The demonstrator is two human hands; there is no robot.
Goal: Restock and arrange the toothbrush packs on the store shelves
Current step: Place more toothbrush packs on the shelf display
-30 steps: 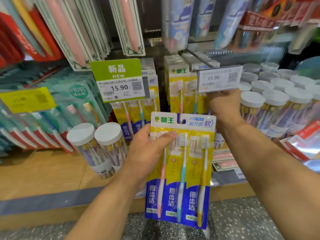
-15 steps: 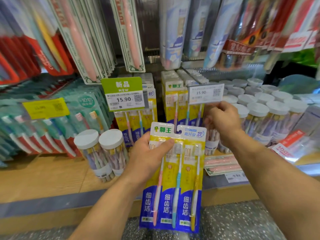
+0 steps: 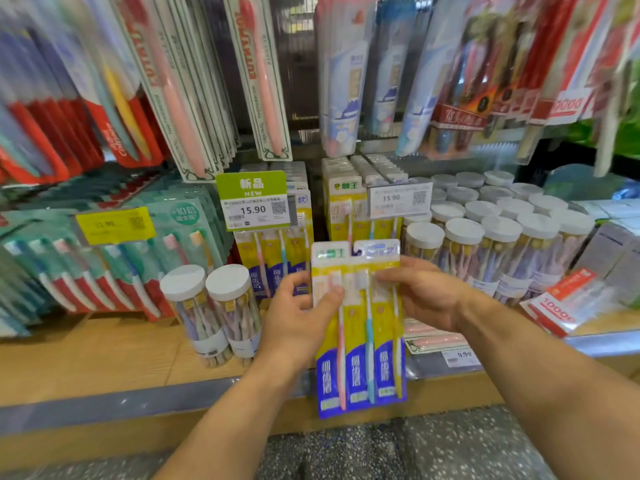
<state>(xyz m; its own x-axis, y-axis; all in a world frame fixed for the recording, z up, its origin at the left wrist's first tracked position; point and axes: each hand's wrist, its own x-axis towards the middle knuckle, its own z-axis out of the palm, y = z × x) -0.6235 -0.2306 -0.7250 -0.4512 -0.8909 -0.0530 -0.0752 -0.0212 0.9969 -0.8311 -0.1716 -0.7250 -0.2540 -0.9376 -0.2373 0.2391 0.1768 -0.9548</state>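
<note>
Toothbrush pack (image 3: 358, 327): yellow-and-blue three-brush card, held upright at centre frame, in front of the wooden shelf edge (image 3: 104, 362); pink, teal and yellow handles visible.
Left hand (image 3: 298, 320): grips the pack's left edge, thumb pressed across the front near the pink brush head, fingers curled behind the card.
Right hand (image 3: 426, 292): holds the pack's right edge, fingertips on the front near the brush heads, remaining fingers curled alongside.
Hanging stock behind: matching yellow packs (image 3: 273, 251) under a green "NEW" price tag (image 3: 254, 199) reading 15.90; a second row of yellow packs (image 3: 346, 206) beside a white 15.90 tag (image 3: 400, 199), directly above the held pack.
Left of frame: teal toothbrush packs (image 3: 114, 265) with a yellow price tag (image 3: 116, 225); print blurred.
Shelf items: two clear canisters with white lids (image 3: 211, 310) standing just left of the left hand; a large group of similar white-lidded canisters (image 3: 502, 237) at right.
Upper frame: long single-brush packs (image 3: 256, 74) hanging, pink handles; red packs (image 3: 52, 133) at upper left, blurred.
Lower frame: speckled floor (image 3: 415, 452).
</note>
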